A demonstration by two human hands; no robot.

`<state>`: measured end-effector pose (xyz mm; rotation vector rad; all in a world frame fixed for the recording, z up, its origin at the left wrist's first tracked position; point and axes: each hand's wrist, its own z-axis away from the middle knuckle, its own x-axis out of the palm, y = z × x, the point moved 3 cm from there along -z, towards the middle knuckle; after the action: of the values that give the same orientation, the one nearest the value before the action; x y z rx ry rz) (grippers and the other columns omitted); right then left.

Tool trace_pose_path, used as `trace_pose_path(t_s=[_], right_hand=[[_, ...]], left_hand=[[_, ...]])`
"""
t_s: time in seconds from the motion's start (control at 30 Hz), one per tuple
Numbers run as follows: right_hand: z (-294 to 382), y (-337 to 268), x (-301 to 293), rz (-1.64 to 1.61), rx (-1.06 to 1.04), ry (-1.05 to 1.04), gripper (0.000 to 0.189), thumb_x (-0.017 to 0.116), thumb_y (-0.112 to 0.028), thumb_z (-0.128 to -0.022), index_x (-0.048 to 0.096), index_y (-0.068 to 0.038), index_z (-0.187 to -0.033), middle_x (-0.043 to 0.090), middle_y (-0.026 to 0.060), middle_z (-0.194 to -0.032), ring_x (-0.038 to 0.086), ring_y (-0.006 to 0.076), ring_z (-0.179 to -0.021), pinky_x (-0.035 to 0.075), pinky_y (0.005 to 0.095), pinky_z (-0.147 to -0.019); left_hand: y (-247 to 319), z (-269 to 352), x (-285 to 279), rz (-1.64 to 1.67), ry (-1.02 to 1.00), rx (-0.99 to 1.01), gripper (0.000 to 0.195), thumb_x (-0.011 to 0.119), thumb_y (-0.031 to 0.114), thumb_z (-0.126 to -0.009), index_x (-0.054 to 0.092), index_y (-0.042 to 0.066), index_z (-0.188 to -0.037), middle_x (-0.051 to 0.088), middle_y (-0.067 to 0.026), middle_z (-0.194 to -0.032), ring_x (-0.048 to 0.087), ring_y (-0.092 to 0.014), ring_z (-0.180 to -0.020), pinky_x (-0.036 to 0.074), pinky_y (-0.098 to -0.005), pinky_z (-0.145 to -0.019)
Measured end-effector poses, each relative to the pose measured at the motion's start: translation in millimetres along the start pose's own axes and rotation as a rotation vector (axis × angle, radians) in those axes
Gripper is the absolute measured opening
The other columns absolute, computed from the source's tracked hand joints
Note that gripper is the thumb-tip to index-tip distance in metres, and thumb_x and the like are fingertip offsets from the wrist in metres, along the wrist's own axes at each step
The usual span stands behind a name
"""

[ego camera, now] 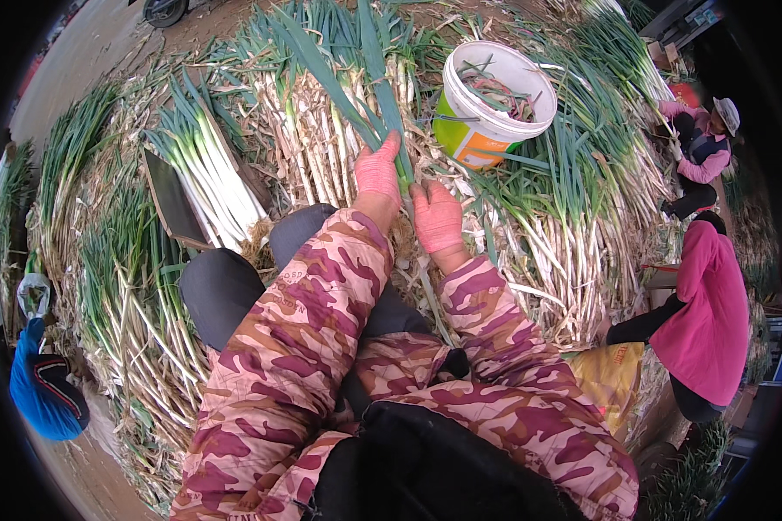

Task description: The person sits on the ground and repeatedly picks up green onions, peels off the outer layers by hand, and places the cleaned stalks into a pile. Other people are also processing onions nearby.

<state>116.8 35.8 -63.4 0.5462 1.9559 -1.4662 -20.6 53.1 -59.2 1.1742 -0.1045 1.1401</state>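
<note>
My left hand (378,170), wrapped in a pink covering, is closed around the green leaves of a large green onion (389,107). The leaves fan up and away from me. My right hand (437,216), in a similar pink covering, has its fingers against the same onion's stalk, just below the left hand. The stalk's lower part runs down towards my lap, partly hidden by my right hand. Left of my knees, a bundle of trimmed green onions (218,169) with clean white stems lies in a wooden frame (176,202).
A white-rimmed bucket (453,91) holding leaf scraps stands ahead to the right. Piles of untrimmed onions lie ahead (319,130), right (573,228) and left (137,306). People sit at the right (704,312), (704,143) and one bends at the left (42,391).
</note>
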Motion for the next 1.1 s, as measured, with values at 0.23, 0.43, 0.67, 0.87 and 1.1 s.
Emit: trace_pose_path(t_s=[0.23,0.43,0.67,0.87,1.1], right_hand=[[93,30,-28,0.39,-0.059,-0.25,0.023,0.068,-0.027,-0.089,0.065,-0.004,-0.092,0.067,0.0198,-0.086,0.068,0.0415,-0.08,0.055,0.0516,-0.074],[338,294,-66,0.987,0.267,-1.317,0.027,0.066,-0.023,-0.09,0.08,-0.013,-0.112,0.077,0.0171,-0.108,0.074,0.035,-0.106,0.059,0.0469,-0.089],[209,217,-88,0.698,0.351,-1.231,0.04,0.063,-0.036,-0.091,0.077,-0.005,-0.112,0.075,0.0221,-0.113,0.071,0.0403,-0.109,0.055,0.0465,-0.098],[81,65,-49,-0.558,0.403,-0.769,0.056,0.058,-0.039,-0.102,0.054,0.0,-0.141,0.074,0.0159,-0.1,0.073,0.0317,-0.095,0.056,0.0404,-0.088],[58,24,-8,0.193,0.183,-0.414,0.046,0.051,-0.048,-0.104,0.06,-0.008,-0.125,0.071,0.0187,-0.087,0.07,0.0399,-0.08,0.054,0.0469,-0.076]], left_hand=[[-8,-25,-19,0.015,0.204,0.065,0.029,0.078,0.024,-0.095,0.064,0.002,-0.108,0.065,-0.0065,-0.084,0.063,-0.021,-0.063,0.053,-0.0373,-0.049],[9,-23,0,-0.039,0.12,0.111,0.03,0.077,0.029,-0.096,0.063,0.004,-0.103,0.063,-0.0053,-0.076,0.06,-0.021,-0.053,0.049,-0.0374,-0.045],[6,-31,-11,0.048,0.024,-0.107,0.052,0.066,0.061,-0.097,0.056,0.011,-0.089,0.06,-0.0066,-0.068,0.057,-0.024,-0.049,0.047,-0.0405,-0.045],[4,-16,11,0.219,-0.313,-0.36,0.063,0.052,0.077,-0.096,0.056,0.014,-0.096,0.058,-0.0041,-0.078,0.054,-0.021,-0.061,0.049,-0.04,-0.056],[5,-21,-16,-0.093,0.199,-0.068,0.071,0.061,0.069,-0.097,0.066,0.004,-0.126,0.071,-0.0069,-0.097,0.064,-0.02,-0.084,0.053,-0.0373,-0.077]])
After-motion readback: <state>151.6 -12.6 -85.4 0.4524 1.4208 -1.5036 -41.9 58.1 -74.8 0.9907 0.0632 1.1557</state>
